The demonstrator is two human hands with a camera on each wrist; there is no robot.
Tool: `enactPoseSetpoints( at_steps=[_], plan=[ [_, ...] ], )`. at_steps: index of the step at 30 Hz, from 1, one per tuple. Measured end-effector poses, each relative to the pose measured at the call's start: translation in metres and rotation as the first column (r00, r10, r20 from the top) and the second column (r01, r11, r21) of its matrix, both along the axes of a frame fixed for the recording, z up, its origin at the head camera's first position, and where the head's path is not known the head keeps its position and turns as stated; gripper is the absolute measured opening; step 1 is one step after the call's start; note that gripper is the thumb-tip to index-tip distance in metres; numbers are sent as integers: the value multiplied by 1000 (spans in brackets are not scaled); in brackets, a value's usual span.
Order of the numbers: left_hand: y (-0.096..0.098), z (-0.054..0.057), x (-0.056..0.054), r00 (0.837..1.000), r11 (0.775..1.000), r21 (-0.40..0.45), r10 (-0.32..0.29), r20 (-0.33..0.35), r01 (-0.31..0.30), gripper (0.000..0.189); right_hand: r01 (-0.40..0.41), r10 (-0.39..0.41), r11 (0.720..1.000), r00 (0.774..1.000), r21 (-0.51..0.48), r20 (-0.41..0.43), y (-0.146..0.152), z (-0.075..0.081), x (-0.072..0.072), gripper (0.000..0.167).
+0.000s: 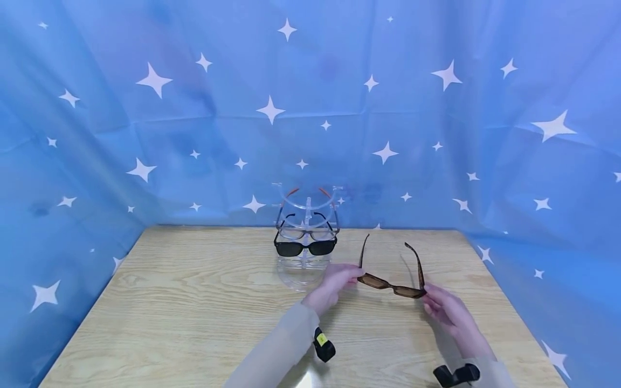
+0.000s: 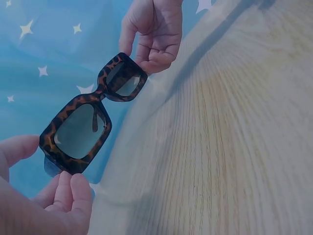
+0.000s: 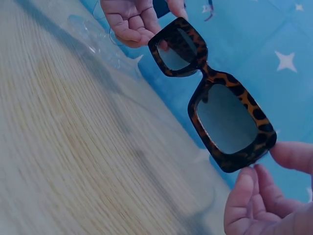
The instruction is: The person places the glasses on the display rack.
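Between both hands is a pair of tortoiseshell sunglasses [image 1: 391, 286], held above the table with its temples unfolded and pointing away. My left hand [image 1: 338, 280] pinches one outer corner of the frame between thumb and fingers. At the opposite corner my right hand [image 1: 448, 310] pinches the other hinge end. The left wrist view shows the square lenses of the sunglasses [image 2: 82, 129] and their mottled brown-black rims; in the right wrist view the right fingers [image 3: 244, 193] grip the lower corner. Left of the hands stands a clear display stand [image 1: 309, 207] bearing eyewear.
Black sunglasses [image 1: 305, 248] sit lowest among the eyewear on the stand, with clear-lens glasses [image 1: 305, 234] just above them. The stand's round transparent base is close to the left hand. A wooden table [image 1: 184, 302] extends to a blue star-patterned cloth [image 1: 339, 64] behind and at the sides.
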State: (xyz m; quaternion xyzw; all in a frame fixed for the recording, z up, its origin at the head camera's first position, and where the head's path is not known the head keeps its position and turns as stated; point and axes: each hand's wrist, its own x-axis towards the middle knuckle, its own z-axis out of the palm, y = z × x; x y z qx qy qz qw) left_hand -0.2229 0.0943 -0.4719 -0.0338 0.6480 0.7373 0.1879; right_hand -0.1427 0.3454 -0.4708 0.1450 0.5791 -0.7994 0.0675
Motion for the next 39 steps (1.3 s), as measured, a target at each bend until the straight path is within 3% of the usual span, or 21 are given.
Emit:
enactPoseSetpoints(
  at_steps=[11,20,28,32,39],
  plan=[
    [-12,6,17,997,998,-4,-69,-28,69,33,-30,24,998,992,-48,-125,-1,0,16,26],
    [-25,11,34,993,996,11,-84,-83,85,35,-68,69,998,990,11,-123,-7,6,27,22],
    [-43,27,49,987,992,79,-89,-133,100,36,-93,82,994,983,-63,-165,-18,12,33,23],
    [-51,35,55,984,993,72,-83,-160,96,34,-144,113,981,971,-134,-213,-22,17,35,25],
    [-59,50,63,980,996,59,-60,-190,73,33,-178,135,972,958,-154,-252,-29,28,36,28]
  ],
)
